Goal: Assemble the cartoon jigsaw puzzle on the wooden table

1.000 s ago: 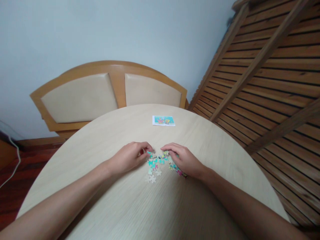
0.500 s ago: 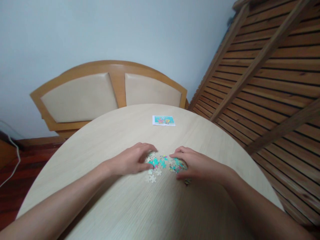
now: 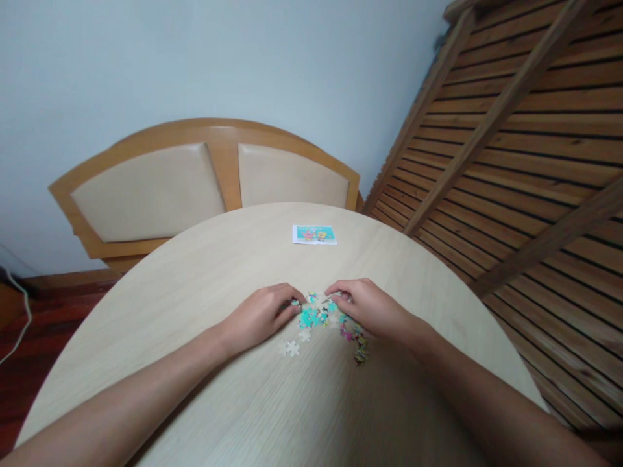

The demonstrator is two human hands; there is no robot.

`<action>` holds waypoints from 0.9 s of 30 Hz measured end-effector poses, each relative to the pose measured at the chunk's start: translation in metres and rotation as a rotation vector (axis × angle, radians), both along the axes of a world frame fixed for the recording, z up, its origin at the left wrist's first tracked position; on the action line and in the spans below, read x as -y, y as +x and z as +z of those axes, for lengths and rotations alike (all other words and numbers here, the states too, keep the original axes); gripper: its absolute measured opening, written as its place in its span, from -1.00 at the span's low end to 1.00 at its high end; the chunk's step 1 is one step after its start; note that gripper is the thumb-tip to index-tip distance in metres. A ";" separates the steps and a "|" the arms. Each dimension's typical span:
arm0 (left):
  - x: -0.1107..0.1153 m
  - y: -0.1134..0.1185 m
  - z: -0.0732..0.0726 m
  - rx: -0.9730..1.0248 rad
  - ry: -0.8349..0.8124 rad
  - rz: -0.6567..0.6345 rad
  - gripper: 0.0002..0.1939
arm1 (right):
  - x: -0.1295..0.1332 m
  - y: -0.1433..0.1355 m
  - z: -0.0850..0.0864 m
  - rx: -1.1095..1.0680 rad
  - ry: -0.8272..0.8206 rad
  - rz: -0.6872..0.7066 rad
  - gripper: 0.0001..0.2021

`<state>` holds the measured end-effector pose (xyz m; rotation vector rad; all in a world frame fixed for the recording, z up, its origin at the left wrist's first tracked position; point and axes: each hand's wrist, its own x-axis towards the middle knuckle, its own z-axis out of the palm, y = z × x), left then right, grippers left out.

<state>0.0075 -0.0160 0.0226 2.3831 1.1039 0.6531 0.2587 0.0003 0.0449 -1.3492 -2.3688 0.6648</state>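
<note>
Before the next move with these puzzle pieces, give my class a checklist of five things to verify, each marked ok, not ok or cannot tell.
1. Picture card uncovered: ok, it lies flat beyond the hands, printed side up.
2. Puzzle pieces away from the rim of the table: ok, they lie well inside it.
3. Puzzle pieces spread singly: not ok, many are bunched together.
4. Print showing on every piece: not ok, a pale piece at the near left shows none.
5. Nothing held in the left hand or right hand: cannot tell, both are at the pieces, but the grips are too small to read.
</note>
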 end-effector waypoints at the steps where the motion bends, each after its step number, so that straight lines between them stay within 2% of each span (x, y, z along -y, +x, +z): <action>1: 0.000 0.000 0.001 0.016 -0.009 0.030 -0.80 | -0.001 0.003 0.001 -0.020 -0.005 -0.001 -0.75; 5: -0.001 0.001 0.005 0.070 -0.060 0.084 -0.78 | -0.005 0.013 0.007 -0.038 -0.011 -0.016 -0.80; 8: -0.001 0.002 0.001 0.085 -0.038 0.051 -0.76 | -0.006 0.020 0.009 -0.010 -0.027 0.009 -0.80; 10: 0.000 0.004 -0.005 0.062 0.021 -0.023 -0.62 | -0.006 0.022 0.008 0.007 -0.022 0.085 -0.77; 13: 0.003 0.007 -0.013 -0.039 0.106 -0.144 -0.32 | -0.003 0.022 0.004 0.077 -0.024 0.189 -0.52; 14: 0.005 0.009 -0.014 -0.075 0.128 -0.166 -0.32 | -0.002 0.021 0.003 0.106 -0.027 0.200 -0.45; 16: 0.006 0.012 -0.016 -0.124 0.161 -0.179 -0.47 | 0.000 0.018 0.002 0.144 -0.019 0.202 -0.47; 19: 0.005 0.015 -0.015 -0.153 0.195 -0.120 -0.70 | 0.003 0.014 0.004 0.170 0.012 0.197 -0.70; 22: 0.003 0.014 -0.013 -0.183 0.224 -0.049 -0.75 | 0.005 0.013 0.007 0.226 0.048 0.163 -0.86; 24: 0.002 0.011 -0.013 -0.185 0.240 -0.063 -0.75 | 0.006 0.012 0.007 0.246 0.078 0.152 -0.86; 27: 0.001 0.009 -0.013 -0.186 0.262 -0.113 -0.74 | 0.006 0.009 0.003 0.224 0.125 0.171 -0.74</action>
